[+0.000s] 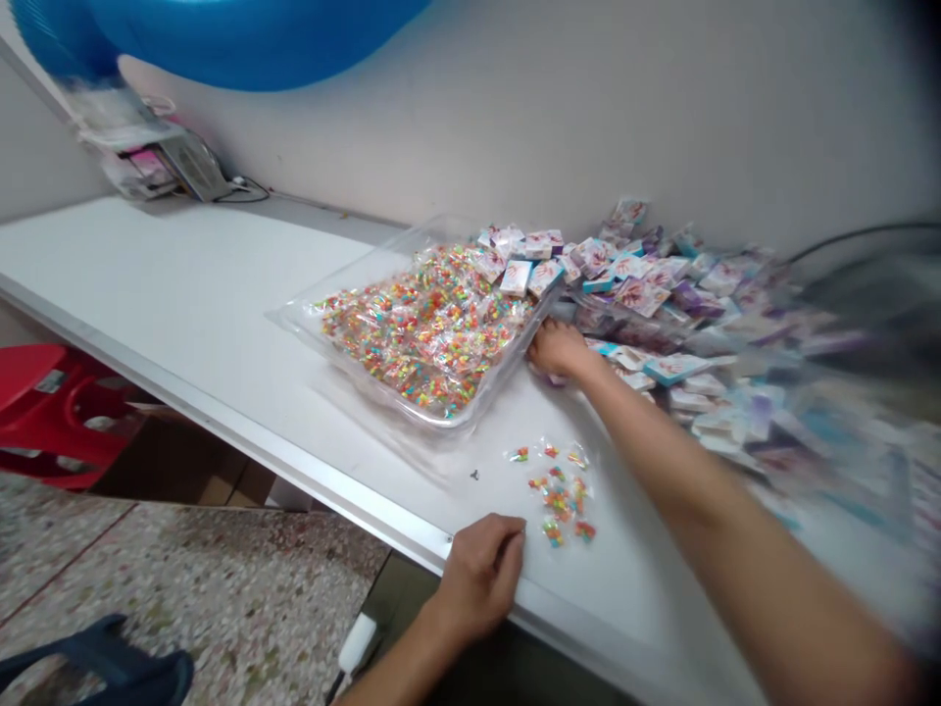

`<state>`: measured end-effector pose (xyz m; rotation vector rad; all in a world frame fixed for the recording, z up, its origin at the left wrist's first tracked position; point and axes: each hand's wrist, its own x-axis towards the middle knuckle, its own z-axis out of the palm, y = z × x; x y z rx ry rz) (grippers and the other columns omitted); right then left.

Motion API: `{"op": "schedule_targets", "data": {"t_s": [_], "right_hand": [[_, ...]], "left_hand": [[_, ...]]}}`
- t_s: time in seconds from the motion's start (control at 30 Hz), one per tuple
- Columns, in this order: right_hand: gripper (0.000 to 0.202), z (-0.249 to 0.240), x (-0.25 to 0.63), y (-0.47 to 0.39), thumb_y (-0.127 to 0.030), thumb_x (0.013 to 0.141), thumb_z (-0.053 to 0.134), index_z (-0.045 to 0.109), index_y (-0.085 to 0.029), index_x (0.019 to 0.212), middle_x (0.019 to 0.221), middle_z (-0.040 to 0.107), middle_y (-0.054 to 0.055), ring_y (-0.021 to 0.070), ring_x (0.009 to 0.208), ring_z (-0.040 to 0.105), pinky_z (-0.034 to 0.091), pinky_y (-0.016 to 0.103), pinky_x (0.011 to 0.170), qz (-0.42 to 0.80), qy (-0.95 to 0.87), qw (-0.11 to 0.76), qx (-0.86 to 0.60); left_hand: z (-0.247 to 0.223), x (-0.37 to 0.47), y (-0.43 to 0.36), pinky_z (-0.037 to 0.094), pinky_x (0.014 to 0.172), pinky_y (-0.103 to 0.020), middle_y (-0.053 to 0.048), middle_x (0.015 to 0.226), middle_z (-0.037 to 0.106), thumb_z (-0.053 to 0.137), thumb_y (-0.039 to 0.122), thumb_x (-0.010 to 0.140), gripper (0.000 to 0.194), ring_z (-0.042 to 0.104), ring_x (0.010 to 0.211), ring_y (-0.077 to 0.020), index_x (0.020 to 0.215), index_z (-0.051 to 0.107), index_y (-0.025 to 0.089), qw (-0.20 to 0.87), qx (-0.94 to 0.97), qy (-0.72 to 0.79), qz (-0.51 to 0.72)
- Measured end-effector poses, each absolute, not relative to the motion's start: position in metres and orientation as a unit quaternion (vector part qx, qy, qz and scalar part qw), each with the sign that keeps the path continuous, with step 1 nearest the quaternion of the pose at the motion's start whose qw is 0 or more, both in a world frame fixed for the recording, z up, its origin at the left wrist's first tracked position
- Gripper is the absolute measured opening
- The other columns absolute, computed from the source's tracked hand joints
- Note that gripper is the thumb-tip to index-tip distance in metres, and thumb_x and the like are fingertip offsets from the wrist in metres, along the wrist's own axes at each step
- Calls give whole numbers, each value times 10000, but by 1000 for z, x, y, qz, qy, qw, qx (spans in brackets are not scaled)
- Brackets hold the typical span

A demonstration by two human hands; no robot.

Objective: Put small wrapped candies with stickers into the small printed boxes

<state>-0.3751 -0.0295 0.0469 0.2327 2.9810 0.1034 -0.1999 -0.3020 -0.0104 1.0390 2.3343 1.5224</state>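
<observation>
My left hand [485,569] rests at the table's front edge with its fingers curled into a loose fist; whatever is inside, if anything, is hidden. Beside it on the tabletop lie several small clear packets of coloured pellets [560,498]. My right hand [560,348] reaches down against the right side of a clear plastic tray [470,417], at the edge of a heap of small printed boxes [643,294]. Its fingers are bent downward, and what they grip cannot be made out. Many more pellet packets [426,328] fill the tray, and some printed boxes [517,277] lie on its far right corner.
The white table [183,284] runs along a wall. A small dark bit [474,475] lies near the loose packets. At the far left end is a grey device [192,167] with cables. A red stool [51,412] and a cardboard box [176,456] stand below.
</observation>
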Motion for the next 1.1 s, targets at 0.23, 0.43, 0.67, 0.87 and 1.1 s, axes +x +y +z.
{"op": "schedule_targets", "data": {"t_s": [0.23, 0.43, 0.67, 0.87, 1.1], "right_hand": [[451, 91, -307, -32, -477, 912, 438, 645, -184, 1185, 1118, 689, 139, 287, 972, 626, 431, 341, 784, 42, 996, 65, 40], [362, 144, -364, -4, -344, 915, 400, 720, -209, 1020, 1016, 694, 113, 266, 947, 581, 397, 342, 761, 45, 993, -105, -40], [423, 147, -447, 39, -369, 896, 462, 643, -139, 1201, 1340, 532, 183, 392, 1225, 399, 284, 538, 963, 157, 972, -161, -66], [618, 160, -464, 27, -537, 949, 300, 467, -142, 1395, 1404, 467, 198, 386, 1257, 405, 324, 521, 987, 83, 970, -217, 65], [536, 138, -475, -2, -524, 943, 353, 490, -260, 1389, 1460, 462, 101, 353, 1306, 384, 258, 519, 1060, 88, 978, -114, -151]], "left_hand": [[-10, -202, -299, 511, 648, -270, -58, 801, 693, 470, 177, 918, 160, 661, 707, -173, 994, 610, 199, 43, 386, 774, 500], [-17, -203, -293, 492, 612, -245, -37, 761, 677, 461, 145, 920, 152, 641, 656, -149, 978, 597, 183, -26, 397, 775, 491], [-24, -199, -292, 493, 598, -254, -33, 743, 657, 443, 150, 922, 162, 636, 655, -159, 1008, 575, 187, -46, 391, 794, 463], [-25, -198, -293, 498, 588, -255, -39, 741, 654, 431, 158, 919, 170, 638, 652, -163, 996, 576, 199, -35, 386, 800, 458], [-24, -194, -293, 514, 596, -238, -43, 722, 642, 419, 174, 921, 176, 628, 640, -157, 988, 578, 206, -48, 387, 814, 429]]}}
